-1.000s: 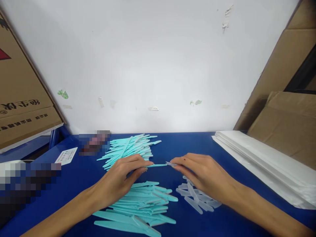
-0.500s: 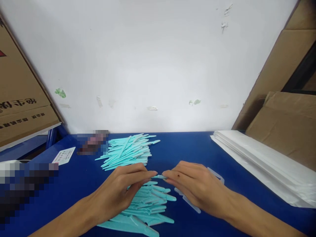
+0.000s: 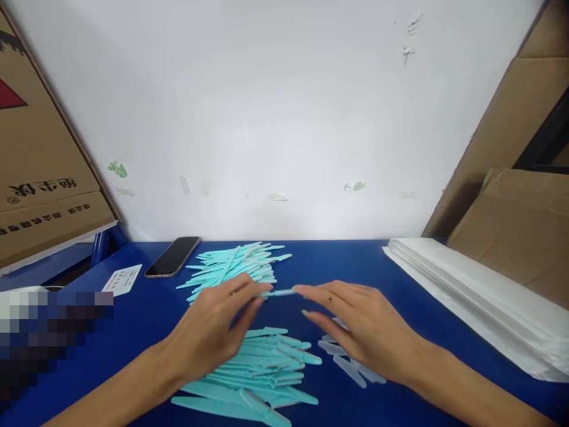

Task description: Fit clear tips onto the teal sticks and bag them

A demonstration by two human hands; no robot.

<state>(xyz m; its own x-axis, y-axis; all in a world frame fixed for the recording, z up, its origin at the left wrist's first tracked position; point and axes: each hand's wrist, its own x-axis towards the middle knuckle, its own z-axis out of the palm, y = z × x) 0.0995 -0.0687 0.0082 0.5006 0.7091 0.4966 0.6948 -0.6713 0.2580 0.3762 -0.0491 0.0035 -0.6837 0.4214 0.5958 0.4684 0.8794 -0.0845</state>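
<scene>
In my left hand (image 3: 217,323) a slim turquoise eyebrow razor (image 3: 283,293) is pinched between thumb and fingers, pointing right. My right hand (image 3: 364,326) is open, its thumb well apart from the fingers, and the index fingertip touches the razor's right end. Below the left hand lies a near pile of turquoise eyebrow razors (image 3: 267,362), partly covered by that hand. A second pile of the same razors (image 3: 235,264) sits farther back. Several clear plastic blade caps (image 3: 349,370) lie under and beside my right hand, some hidden by it.
On the blue table (image 3: 338,261), a phone (image 3: 173,257) and a white printed card (image 3: 122,280) lie at the left. Folded white plastic sheets (image 3: 471,302) rest at the right. Cardboard boxes (image 3: 48,148) flank both sides, and a white wall (image 3: 284,118) stands behind.
Both hands have risen slightly away from me with the razor. My right thumb has parted from the fingers, releasing its pinch. More clear caps now show beneath the right hand.
</scene>
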